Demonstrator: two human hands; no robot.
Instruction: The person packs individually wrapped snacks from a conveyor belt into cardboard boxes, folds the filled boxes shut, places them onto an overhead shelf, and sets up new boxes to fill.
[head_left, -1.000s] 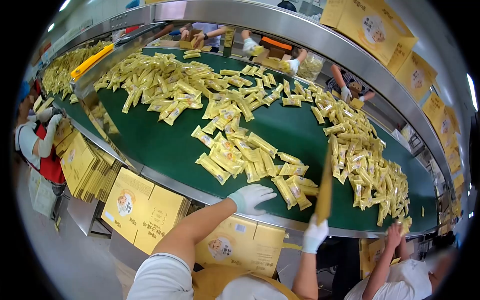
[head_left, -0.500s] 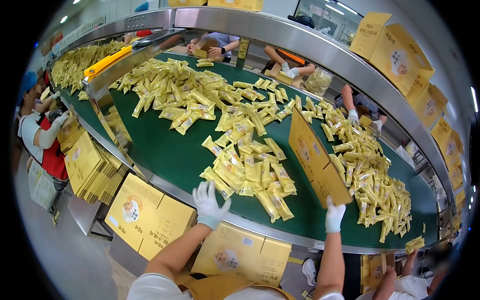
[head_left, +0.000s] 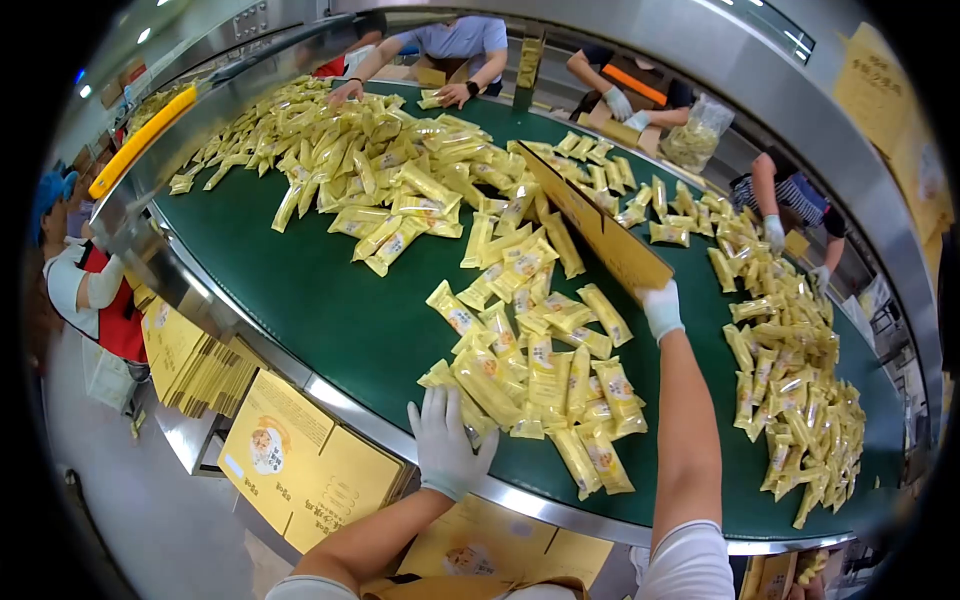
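My right hand [head_left: 662,310], in a white glove, grips the near end of a flat yellow cardboard carton [head_left: 598,225]. The carton stands on its edge across the green belt [head_left: 330,300], with wrapped snack packets on both sides. My left hand [head_left: 450,443], also gloved, lies with fingers spread at the belt's near edge. Its fingertips are at the closest packets of a loose heap of yellow snack packets [head_left: 545,375]; whether they press on them I cannot tell. No object is held in that hand.
Flattened cartons [head_left: 300,455] are stacked at the near left, more below the belt's metal rim [head_left: 350,400]. A large packet pile [head_left: 370,160] lies at the far left, another [head_left: 800,390] at right. Co-workers' hands [head_left: 618,103] work across the belt. A yellow-handled bar [head_left: 143,143] is at left.
My right hand and the carton have moved away from me, deeper over the belt. My left hand has shifted slightly right and down in view. The camera view has shifted too.
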